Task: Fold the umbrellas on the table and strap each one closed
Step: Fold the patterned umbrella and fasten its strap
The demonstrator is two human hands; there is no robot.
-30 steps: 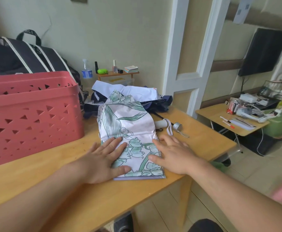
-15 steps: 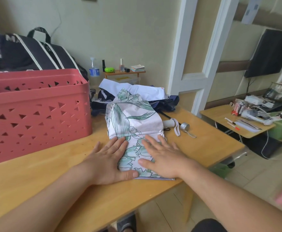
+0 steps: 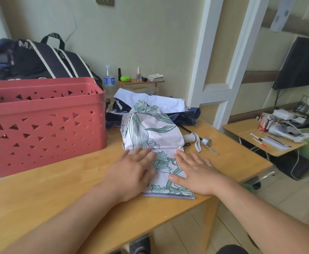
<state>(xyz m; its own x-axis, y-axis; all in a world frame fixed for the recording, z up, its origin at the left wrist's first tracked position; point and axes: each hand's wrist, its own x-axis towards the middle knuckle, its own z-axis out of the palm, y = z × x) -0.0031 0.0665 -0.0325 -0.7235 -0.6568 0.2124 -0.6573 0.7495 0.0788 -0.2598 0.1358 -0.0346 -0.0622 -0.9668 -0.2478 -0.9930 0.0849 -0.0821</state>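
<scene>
A white umbrella with green leaf print [image 3: 150, 132] lies flattened on the wooden table [image 3: 49, 195], its canopy running from the table's near edge toward the wall. My left hand [image 3: 131, 169] presses flat on its left side with straight fingers. My right hand [image 3: 196, 171] presses flat on its right side. Its white handle [image 3: 189, 138] with a strap sticks out to the right. Behind it lies a dark blue and white umbrella [image 3: 168, 110], loosely bunched.
A large red perforated basket [image 3: 40, 125] stands on the left of the table, with a black bag [image 3: 40, 59] behind it. A metal cap [image 3: 206, 142] lies right of the handle. A small shelf with bottles [image 3: 141, 80] stands by the wall. A cluttered side table [image 3: 260, 136] is at right.
Both hands have slid along the printed canopy, away from me toward the fold; the right hand moved from the middle back to the canopy's right side. The camera view shifted slightly.
</scene>
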